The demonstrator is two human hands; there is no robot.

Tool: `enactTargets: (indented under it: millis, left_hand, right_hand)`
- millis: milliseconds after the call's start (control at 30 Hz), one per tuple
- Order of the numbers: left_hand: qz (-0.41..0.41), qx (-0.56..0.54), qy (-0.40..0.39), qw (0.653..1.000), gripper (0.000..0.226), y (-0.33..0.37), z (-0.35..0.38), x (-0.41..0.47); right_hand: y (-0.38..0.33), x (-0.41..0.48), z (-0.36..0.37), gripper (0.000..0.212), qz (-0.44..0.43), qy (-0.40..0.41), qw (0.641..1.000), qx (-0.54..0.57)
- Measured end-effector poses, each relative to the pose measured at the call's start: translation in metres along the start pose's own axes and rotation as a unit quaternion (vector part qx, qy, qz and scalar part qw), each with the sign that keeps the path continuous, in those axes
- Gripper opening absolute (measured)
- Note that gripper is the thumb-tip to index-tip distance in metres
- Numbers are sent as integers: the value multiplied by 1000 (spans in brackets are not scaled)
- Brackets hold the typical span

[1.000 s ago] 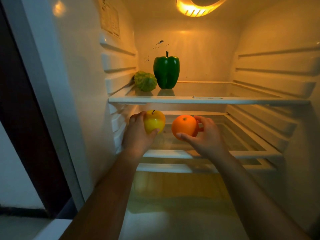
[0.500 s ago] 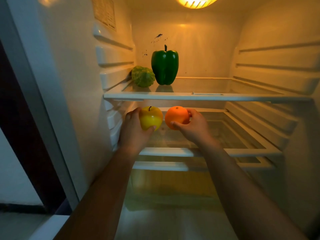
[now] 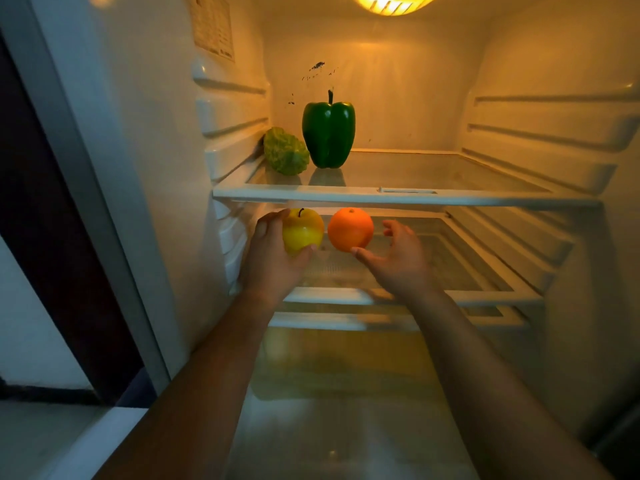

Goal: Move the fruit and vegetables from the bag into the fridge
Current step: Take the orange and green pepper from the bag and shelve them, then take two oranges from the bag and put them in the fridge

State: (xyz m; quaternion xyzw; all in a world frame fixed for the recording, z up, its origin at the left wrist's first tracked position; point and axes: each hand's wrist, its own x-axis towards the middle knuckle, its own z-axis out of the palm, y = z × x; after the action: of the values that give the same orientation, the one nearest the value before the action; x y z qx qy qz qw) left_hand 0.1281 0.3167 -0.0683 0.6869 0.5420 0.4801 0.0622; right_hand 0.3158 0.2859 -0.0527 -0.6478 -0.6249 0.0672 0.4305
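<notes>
because the upper shelf [image 3: 398,196] already carries the green pepper [image 3: 328,131] and a bumpy green vegetable [image 3: 285,157], both fruits go to the middle shelf [image 3: 467,294]. the left hand [image 3: 273,261], arm reaching in, wraps its fingers round the yellow apple [image 3: 302,231]. the right hand [image 3: 398,261] has fingers spread, only the thumb touching the orange [image 3: 350,229], which seems set down beside the apple.

The printed label [image 3: 212,26] on the fridge's left wall is too blurred to read.
</notes>
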Motion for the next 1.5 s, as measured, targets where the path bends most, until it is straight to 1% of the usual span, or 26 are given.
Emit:
enactTargets:
  millis: [200,400,467,567,667,767,900,1000,1067,1133,1300,1500]
  left_hand:
    - [31,1,-17,999,65,17,-19,-15]
    - [72,0,-77,994,61,22,-40,-47]
    - [77,-27,-110,991,59,25,-42,-62]
    - [110,-71,-174,976,50,37,-42,-87]
    - [113,-93,-250,957,47,50,-42,-123]
    - [123,-90,-309,939,46,57,-42,-163]
    - [149,-84,-376,911,45,78,-46,-210]
    - [181,-95,-402,892,50,117,-45,-239]
    - [209,-118,-418,876,47,150,-43,-264]
    - [229,-145,-445,853,41,182,-43,-299]
    - [261,-191,-517,793,38,251,-57,-411]
    - [329,-231,-583,706,40,335,-75,-531]
  right_hand:
    - [-13,-35,-22,62,-42,-5,999,-33]
    - [-23,-76,-36,60,-7,17,999,-40]
    - [-21,-95,-40,57,13,19,999,-31]
    - [-12,-130,-44,55,48,16,999,-6]
    - [-1,-178,-53,57,108,-22,994,-5]
    - [5,-232,-68,59,148,-56,987,-39]
    - [5,-300,-101,60,190,-57,979,-54]
    - [4,-353,-136,57,221,-27,972,-70]
    - [2,-392,-164,55,247,1,965,-82]
    - [-2,-437,-194,55,280,27,955,-99]
    - [-14,-553,-267,56,369,85,915,-137]
    - [-37,-682,-343,54,457,161,857,-175]
